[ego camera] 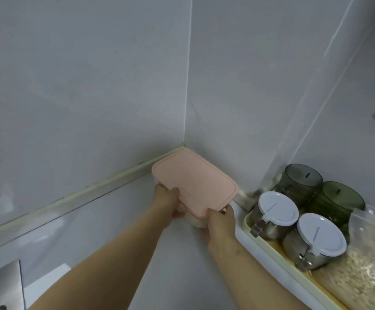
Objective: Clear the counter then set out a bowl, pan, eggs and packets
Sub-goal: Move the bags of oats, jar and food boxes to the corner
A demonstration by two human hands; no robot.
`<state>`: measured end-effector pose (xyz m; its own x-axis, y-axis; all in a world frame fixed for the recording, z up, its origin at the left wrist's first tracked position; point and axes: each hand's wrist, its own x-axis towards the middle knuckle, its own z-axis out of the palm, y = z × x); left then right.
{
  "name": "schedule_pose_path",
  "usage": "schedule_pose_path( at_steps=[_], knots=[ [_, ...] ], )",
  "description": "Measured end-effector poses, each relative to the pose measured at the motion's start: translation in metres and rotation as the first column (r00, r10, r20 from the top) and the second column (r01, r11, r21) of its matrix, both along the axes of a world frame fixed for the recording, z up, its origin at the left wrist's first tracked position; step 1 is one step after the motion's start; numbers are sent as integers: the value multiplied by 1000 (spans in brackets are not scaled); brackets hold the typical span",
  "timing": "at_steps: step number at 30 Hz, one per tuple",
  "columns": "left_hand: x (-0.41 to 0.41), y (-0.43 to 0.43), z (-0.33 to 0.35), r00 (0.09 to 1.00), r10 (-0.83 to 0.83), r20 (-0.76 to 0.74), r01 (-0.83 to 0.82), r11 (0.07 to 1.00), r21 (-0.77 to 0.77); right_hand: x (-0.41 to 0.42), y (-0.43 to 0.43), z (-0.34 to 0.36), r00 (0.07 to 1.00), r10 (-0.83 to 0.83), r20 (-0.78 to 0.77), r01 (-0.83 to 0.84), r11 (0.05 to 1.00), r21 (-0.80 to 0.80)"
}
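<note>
1. Left hand [167,199]: fingers curled round the near-left edge of the pink-lidded container [195,182], thumb atop the lid.
2. The container sits between both sets of fingers, reaching into the wall corner beyond them.
3. Right hand [221,221] clamps the near-right corner. The white-lidded jars [276,209] stand just right of its fingers, so a sideways swing could topple them.

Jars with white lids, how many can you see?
2. Both stand in the cream tray at the right: the far jar farther back, the near jar beside it, closer to us. The two dark jars behind don't count. More may hide past the picture's edge.
</note>
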<state>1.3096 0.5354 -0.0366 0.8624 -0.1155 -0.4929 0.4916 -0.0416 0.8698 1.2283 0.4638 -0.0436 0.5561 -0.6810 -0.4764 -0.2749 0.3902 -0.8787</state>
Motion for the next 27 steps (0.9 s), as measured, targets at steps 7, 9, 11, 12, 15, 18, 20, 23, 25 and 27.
schedule_pose_path(
  at_steps=[7,9,11,12,15,18,20,23,25,27],
  knots=[
    [-19,-21,7,999,-43,-33,44,999,15,-8,-9,11,990,-131,-55,138,977,163],
    [-23,-22,7,998,-34,-52,35,999,9,-17,-10,17,992,-110,-59,119,974,193],
    [-25,-23,7,997,-38,-61,38,999,0,-23,-12,22,995,-84,-59,95,970,224],
    [-26,-22,8,997,-45,-61,44,999,-8,-25,-13,24,995,-77,-61,89,968,233],
    [-26,-21,8,998,-41,-40,39,998,-43,-25,-16,21,998,-46,-46,55,972,229],
    [-25,-21,5,999,26,-20,-27,999,-24,-17,-17,14,998,-5,-65,15,987,162],
    [-23,-22,3,997,75,3,-75,997,-3,-11,-16,12,997,23,-72,-12,989,146],
    [-14,-20,1,995,97,9,-97,995,-13,0,-15,9,997,48,-67,-39,989,140],
    [-6,-15,0,998,68,5,-67,996,-52,9,-11,10,997,54,-62,-45,988,147],
    [2,-7,-2,1000,-8,11,10,991,-130,19,-6,12,995,77,-60,-67,986,156]
  ],
)
